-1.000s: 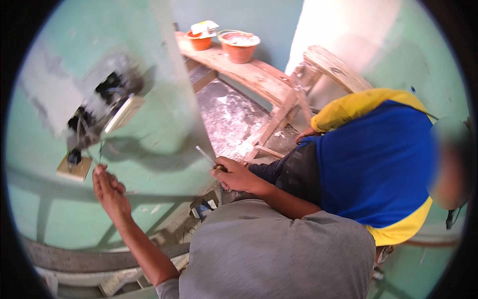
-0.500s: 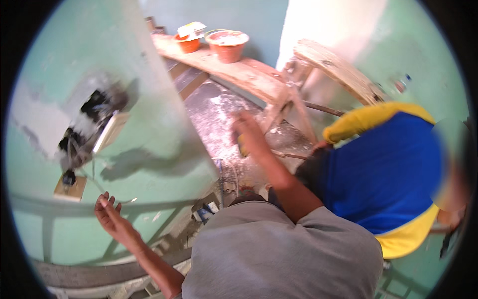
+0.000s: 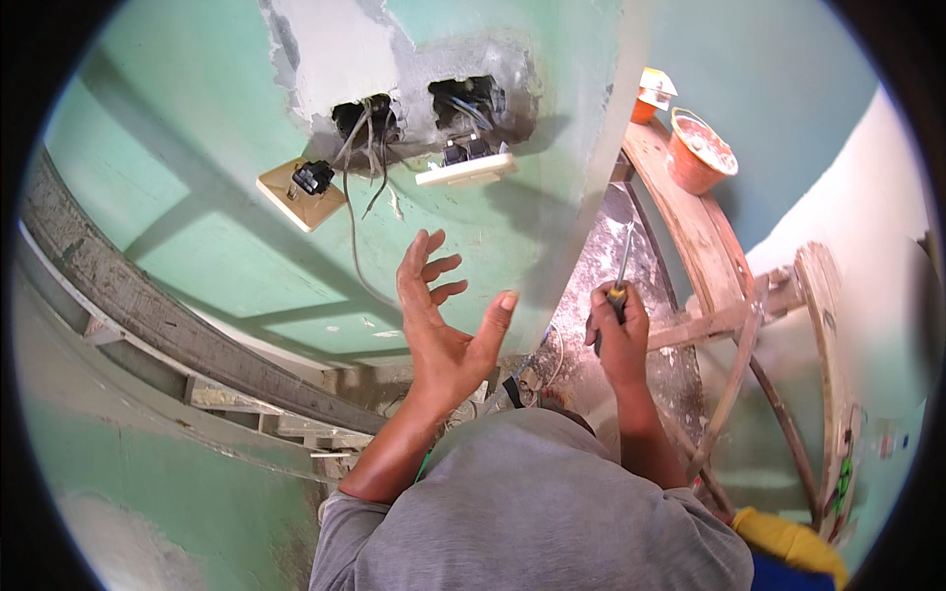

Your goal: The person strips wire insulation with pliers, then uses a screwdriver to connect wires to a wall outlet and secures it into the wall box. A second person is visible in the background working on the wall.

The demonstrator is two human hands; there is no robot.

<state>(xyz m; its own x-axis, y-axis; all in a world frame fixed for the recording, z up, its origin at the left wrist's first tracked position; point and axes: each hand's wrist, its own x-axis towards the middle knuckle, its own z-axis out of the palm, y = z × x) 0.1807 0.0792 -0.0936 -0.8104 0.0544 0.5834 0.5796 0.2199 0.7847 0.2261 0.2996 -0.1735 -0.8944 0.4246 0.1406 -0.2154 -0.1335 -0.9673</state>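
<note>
My left hand (image 3: 441, 340) is raised in front of the green wall, fingers spread and nothing in it. A thin grey cable (image 3: 356, 254) loops from the wall down behind that hand. My right hand (image 3: 621, 340) is closed around the black and yellow handle of a screwdriver (image 3: 626, 254), its shaft pointing up and away. Above my left hand, a cream socket plate (image 3: 296, 210) with a black back hangs by wires under the left wall hole (image 3: 382, 116). A second cream plate (image 3: 467, 171) hangs tilted below the right wall hole (image 3: 483, 98), black modules uppermost.
A wooden plank bench (image 3: 680, 202) on the right carries an orange bucket (image 3: 702, 153) and a smaller orange tub (image 3: 646, 106). A wooden ladder-like frame (image 3: 828, 315) stands beyond it. A yellow sleeve (image 3: 788, 540) of another person shows at lower right.
The view has swung toward the left wall. My left hand, earlier beside a cable end with bent fingers, is now spread. The screwdriver shows clearly in my right hand.
</note>
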